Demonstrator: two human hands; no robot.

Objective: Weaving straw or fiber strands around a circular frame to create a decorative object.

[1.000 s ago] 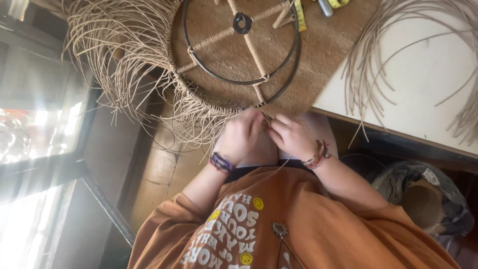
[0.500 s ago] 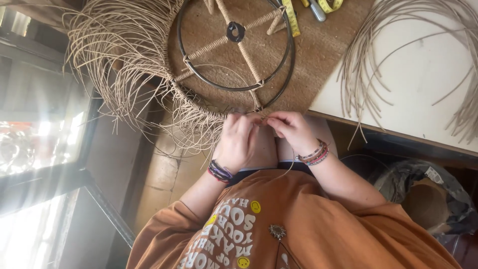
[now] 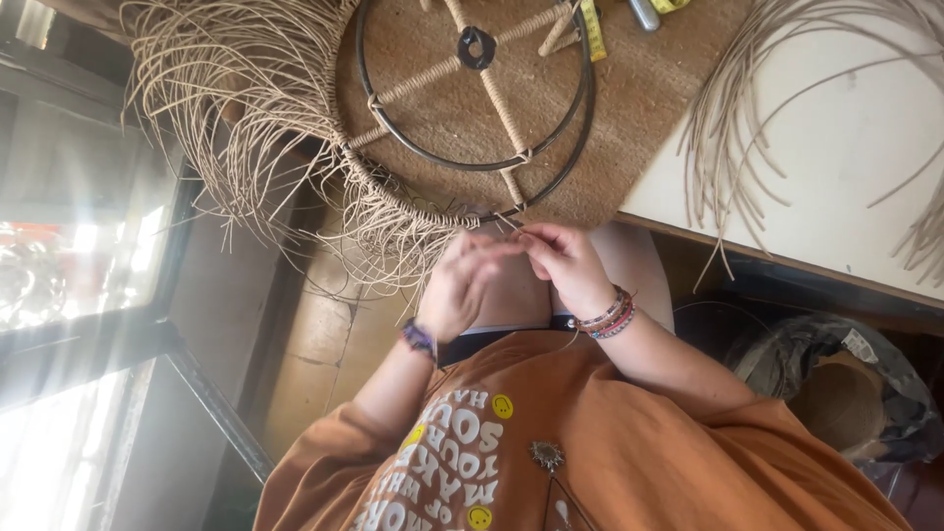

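The metal ring frame (image 3: 472,88) lay on the mat (image 3: 649,108), far from the person. Loose cane strands (image 3: 236,138) hung at its left. More cane (image 3: 787,108) lay on the tabletop (image 3: 846,187) at the right. Both hands (image 3: 511,270) met at the near rim of the frame.

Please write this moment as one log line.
left hand: at hoop edge, blurred | right hand: pinches strand | hoop: on mat

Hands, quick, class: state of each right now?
Left hand: blurred, at the cane strands; grip cannot be told.
Right hand: fingertips pinched on a thin strand by the ring frame.
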